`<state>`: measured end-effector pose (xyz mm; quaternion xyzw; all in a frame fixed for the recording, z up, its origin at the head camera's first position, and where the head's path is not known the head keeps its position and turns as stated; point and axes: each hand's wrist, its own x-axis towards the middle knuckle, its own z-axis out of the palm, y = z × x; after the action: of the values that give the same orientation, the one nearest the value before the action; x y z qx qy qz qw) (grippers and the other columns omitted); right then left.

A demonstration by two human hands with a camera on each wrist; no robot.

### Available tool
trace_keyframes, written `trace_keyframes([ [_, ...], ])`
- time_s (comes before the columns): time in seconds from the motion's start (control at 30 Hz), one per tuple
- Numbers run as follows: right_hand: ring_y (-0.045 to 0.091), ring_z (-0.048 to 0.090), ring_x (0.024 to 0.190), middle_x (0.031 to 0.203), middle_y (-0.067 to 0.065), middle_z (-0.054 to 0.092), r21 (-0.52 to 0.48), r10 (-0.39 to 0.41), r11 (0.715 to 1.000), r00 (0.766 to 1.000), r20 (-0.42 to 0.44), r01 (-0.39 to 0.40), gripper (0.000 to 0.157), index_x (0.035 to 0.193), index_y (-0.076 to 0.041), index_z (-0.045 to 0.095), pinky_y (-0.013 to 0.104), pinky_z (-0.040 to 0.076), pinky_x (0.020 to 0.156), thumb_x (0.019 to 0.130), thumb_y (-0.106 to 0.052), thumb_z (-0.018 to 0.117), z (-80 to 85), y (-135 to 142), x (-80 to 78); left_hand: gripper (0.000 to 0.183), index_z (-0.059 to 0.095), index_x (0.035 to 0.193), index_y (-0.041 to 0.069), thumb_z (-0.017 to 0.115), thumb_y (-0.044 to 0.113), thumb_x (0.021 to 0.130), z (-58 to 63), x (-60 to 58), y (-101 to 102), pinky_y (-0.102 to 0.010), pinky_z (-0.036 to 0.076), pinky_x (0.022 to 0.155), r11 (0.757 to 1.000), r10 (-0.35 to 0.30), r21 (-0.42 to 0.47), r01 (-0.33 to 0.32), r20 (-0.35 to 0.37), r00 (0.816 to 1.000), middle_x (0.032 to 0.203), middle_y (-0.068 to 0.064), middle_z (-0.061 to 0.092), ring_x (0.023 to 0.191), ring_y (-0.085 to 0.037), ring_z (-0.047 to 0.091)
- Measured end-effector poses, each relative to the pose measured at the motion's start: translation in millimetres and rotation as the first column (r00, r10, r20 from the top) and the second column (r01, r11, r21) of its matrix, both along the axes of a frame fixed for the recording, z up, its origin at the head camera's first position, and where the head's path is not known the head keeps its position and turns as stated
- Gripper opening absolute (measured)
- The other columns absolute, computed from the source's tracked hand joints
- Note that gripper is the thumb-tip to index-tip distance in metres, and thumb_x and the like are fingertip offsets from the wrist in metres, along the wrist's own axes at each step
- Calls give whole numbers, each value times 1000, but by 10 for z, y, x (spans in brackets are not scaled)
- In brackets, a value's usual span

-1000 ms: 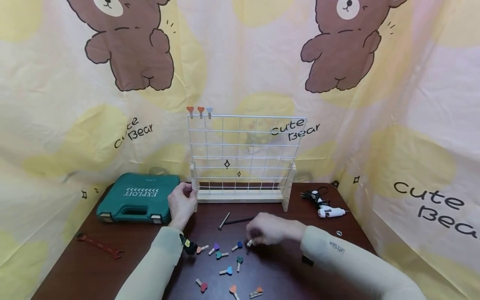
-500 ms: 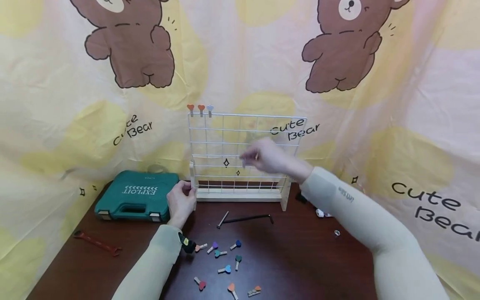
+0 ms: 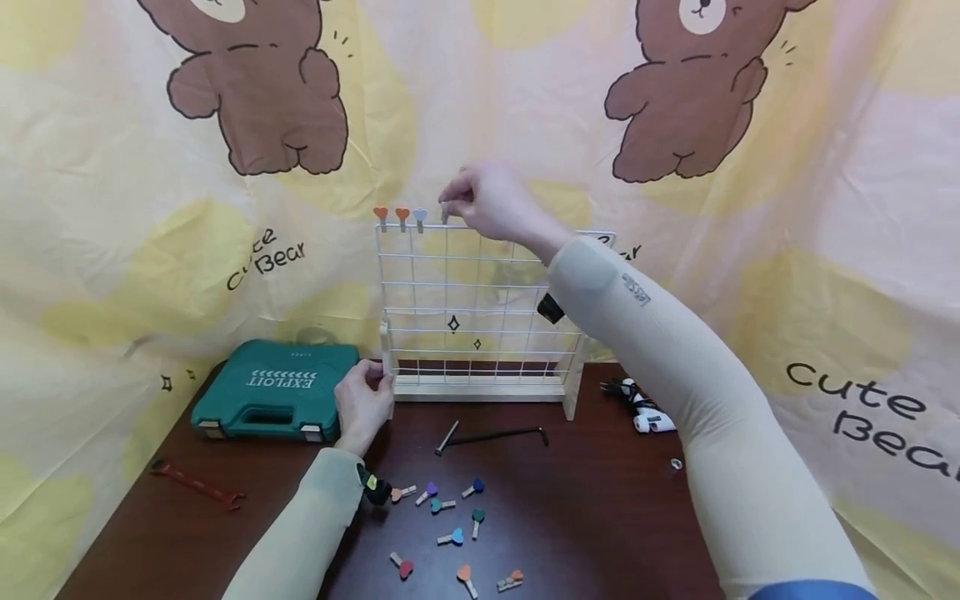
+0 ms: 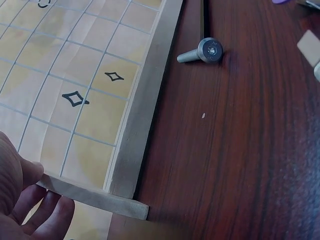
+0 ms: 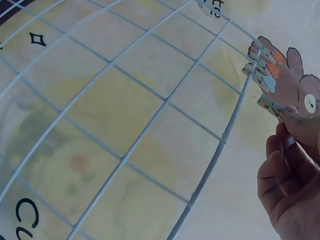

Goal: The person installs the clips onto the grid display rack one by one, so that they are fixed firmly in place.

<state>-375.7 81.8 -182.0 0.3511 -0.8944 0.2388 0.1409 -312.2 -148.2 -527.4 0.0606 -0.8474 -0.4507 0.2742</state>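
Observation:
Near the top wire of the white wire grid point(image 3: 446, 284), my right hand point(image 3: 491, 202) pinches a small wooden clothespin point(image 5: 270, 106) between thumb and fingers. The far end of this clothespin is covered by the fingertips. To its left, two clothespins with orange hearts point(image 3: 381, 217) and one with a light blue heart point(image 3: 420, 217) are clipped along the top wire. Low down at the grid's left side, my left hand point(image 3: 363, 402) grips the wooden side piece point(image 4: 97, 197) of the stand, thumb on one face and fingers on the other.
Several heart clothespins point(image 3: 456, 537) lie scattered on the dark table. Behind them are a bolt point(image 4: 211, 50) and a black hex key point(image 3: 498, 434). A green tool case point(image 3: 281, 387) and a red wrench point(image 3: 197, 485) lie left; a white glue gun point(image 3: 654, 420) lies right.
My right hand has lifted the clothespin from the table and carried it up and leftward to the grid's top wire. The left hand keeps its hold on the stand.

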Motion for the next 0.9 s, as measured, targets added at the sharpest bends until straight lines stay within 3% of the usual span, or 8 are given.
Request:
trace_keyframes([
  [0.2,20,73,95,102,5,81,54,7,999,998,-60,-4,22,102,-6,85,33,57,85,98,-1,65,-88,-120,-149,10,75,100,10,81,13,92,-17,-16,-2,-52,52,86,1000,3,2,-3,8,1000,98,-9,76,93,-32,68],
  [0.3,19,73,88,96,7,80,56,-4,998,999,-50,7,24,118,-1,80,33,56,90,98,-7,69,-144,-118,-157,10,75,101,10,80,14,93,-29,-27,2,-51,52,87,1000,-2,0,2,13,1000,98,-10,76,94,-32,68],
  [0.43,17,65,75,85,3,71,-3,-32,999,996,-83,32,44,138,-1,66,33,52,90,99,-20,75,-219,-50,-46,10,75,101,11,80,15,93,-40,-39,10,-51,51,87,1000,-1,-2,1,14,1000,98,-8,76,94,-31,68],
  [0.53,17,62,68,79,3,68,-97,-12,995,988,-156,-3,33,126,-2,72,32,52,77,98,-18,76,-347,47,113,9,75,100,12,79,15,93,-40,-40,16,-50,51,86,1000,0,-3,0,13,1000,96,-7,76,93,-30,68],
  [0.63,12,62,65,77,1,69,-121,60,989,976,-208,-87,15,108,-4,78,28,54,67,95,-12,78,-615,159,279,9,75,100,12,79,15,93,-34,-41,18,-50,51,86,1000,1,-3,-1,13,1000,96,-7,76,92,-30,68],
  [0.73,7,65,66,79,-2,73,-54,217,972,964,-153,-227,6,97,-7,79,23,55,64,93,-5,75,-1024,267,436,9,75,100,12,80,14,93,-26,-37,12,-50,51,87,1000,7,-1,-7,13,1000,96,-7,76,92,-30,69],
  [0.83,4,67,73,86,-4,75,67,366,929,930,-14,-365,7,96,-10,80,21,56,68,92,-5,76,-1499,367,576,10,75,101,11,80,13,93,-18,-25,6,-51,51,87,1000,11,0,-11,10,1000,97,-9,76,93,-31,69],
  [0.9,2,67,78,90,-4,76,152,409,892,904,124,-425,6,98,-10,80,20,56,72,93,-8,78,-1818,429,664,10,75,101,10,80,13,93,-16,-25,2,-52,51,87,1000,12,0,-12,8,1000,97,-9,77,92,-30,69],
])
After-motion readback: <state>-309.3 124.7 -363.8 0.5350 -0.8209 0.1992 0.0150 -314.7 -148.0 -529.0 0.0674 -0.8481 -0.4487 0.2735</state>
